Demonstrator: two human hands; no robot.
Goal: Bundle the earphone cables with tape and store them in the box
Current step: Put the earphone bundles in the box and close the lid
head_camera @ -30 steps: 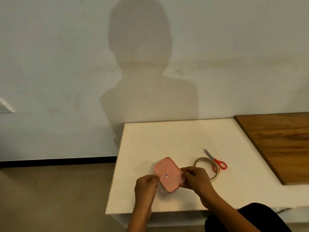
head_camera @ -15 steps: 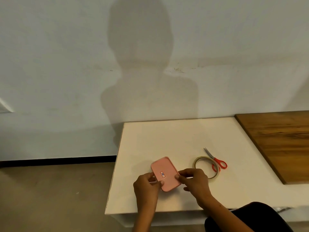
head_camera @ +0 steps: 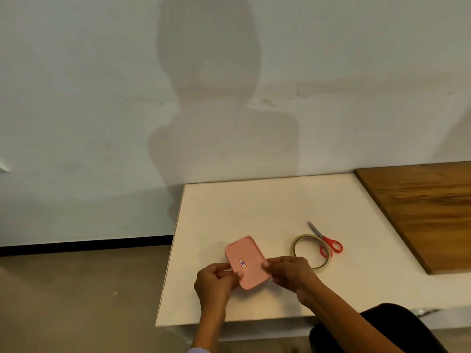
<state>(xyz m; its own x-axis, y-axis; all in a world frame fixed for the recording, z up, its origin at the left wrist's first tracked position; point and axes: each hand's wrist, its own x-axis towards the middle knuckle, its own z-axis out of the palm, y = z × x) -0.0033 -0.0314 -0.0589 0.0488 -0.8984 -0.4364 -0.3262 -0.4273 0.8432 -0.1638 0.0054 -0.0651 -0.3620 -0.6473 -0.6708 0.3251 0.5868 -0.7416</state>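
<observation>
Nearest the table's front edge, the left hand and right hand pinch the pink box between them, fingers of each clamped on opposite long sides of its near end, thumbs lying over the labelled lid. The box sits low on the white table, lid on; no earphone cables can be seen anywhere, so they may be inside it or out of view. Judging by this grip, the step in hand is working the lid, either prising it open or pressing it shut; which one cannot be told. Just right of the box lies the tape roll, with red-handled scissors overlapping the roll's far side. Beyond those, further right of the box, is a wooden board.
</observation>
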